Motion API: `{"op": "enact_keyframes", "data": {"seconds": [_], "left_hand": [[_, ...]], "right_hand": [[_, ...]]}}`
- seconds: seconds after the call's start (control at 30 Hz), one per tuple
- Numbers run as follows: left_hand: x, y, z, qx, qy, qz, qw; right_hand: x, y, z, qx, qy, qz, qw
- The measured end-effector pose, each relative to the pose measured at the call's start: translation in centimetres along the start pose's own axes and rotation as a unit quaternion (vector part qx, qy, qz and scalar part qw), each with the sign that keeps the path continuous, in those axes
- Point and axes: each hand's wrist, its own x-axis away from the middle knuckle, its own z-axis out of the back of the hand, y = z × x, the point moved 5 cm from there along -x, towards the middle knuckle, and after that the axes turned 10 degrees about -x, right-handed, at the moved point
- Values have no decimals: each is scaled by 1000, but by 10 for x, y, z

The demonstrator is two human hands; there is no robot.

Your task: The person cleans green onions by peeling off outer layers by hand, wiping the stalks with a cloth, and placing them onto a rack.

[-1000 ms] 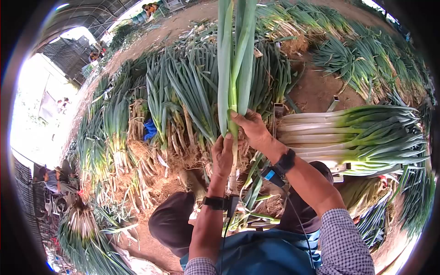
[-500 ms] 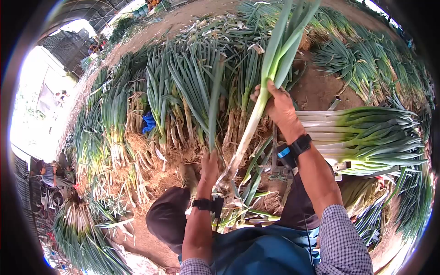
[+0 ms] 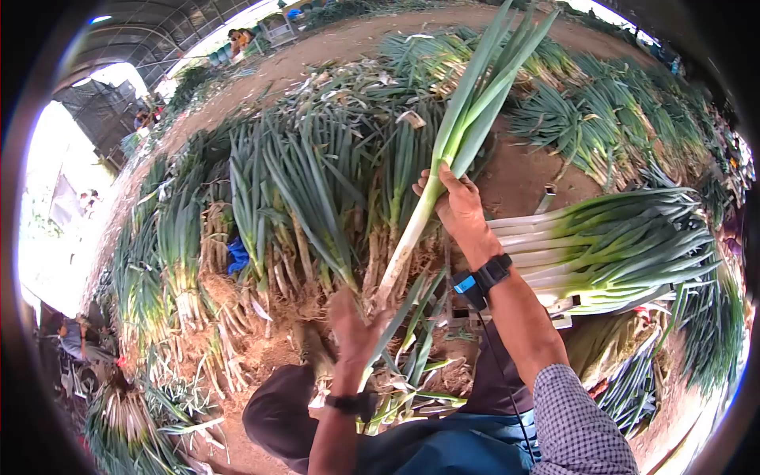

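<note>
My right hand (image 3: 457,204) is closed around the shaft of a long green onion (image 3: 412,229). The onion leans, its green leaves up and to the right and its pale root end down toward my left hand. Smeared by motion, my left hand (image 3: 354,332) is below and beside that root end, with the thumb spread away from the fingers and nothing visible gripped. A loose green leaf (image 3: 396,323) slants down past its thumb side. Beyond my hands, a row of unpeeled green onions (image 3: 305,190) stands with dirty roots toward me.
At right, cleaned green onions (image 3: 609,245) lie stacked with white shafts on a metal rack. Another bundle (image 3: 127,423) is at lower left, and more piles (image 3: 602,131) are at far right. Stripped leaves (image 3: 419,388) litter the ground by my knees. A blue scrap (image 3: 237,256) lies among the roots.
The upright green leaf in my left hand is no longer held upright; that hand has moved down and its fingers have spread. My right hand still holds the onion. The view has shifted slightly.
</note>
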Motion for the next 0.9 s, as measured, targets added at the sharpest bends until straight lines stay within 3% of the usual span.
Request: {"op": "enact_keyframes", "data": {"seconds": [0.07,0.1,0.13,0.23,0.27,0.37,0.5,0.53,0.73,0.9], "left_hand": [[-10,14,-3,60,-40,18,997],[-12,14,-13,169,-132,83,973],[-11,13,-24,274,-224,148,924],[6,17,-31,469,-336,88,812],[17,25,-31,589,-402,121,691],[20,33,-33,603,-392,125,683],[23,14,-55,590,-219,164,760],[25,9,-59,592,-201,192,756],[11,2,-32,340,-131,100,926],[7,11,-16,245,-121,24,962]], "right_hand": [[10,10,-17,4,-25,-27,999],[16,9,-29,16,-47,-45,998],[21,1,-45,-9,-68,-72,995],[30,-11,-58,-57,-118,-155,979],[26,-9,-54,-55,-134,-162,976],[22,2,-39,-51,-158,-174,971],[21,7,-26,-5,-85,-129,988],[22,7,-25,6,-64,-112,992],[23,16,-8,81,27,-81,993],[22,20,-3,136,56,-50,988]]}}
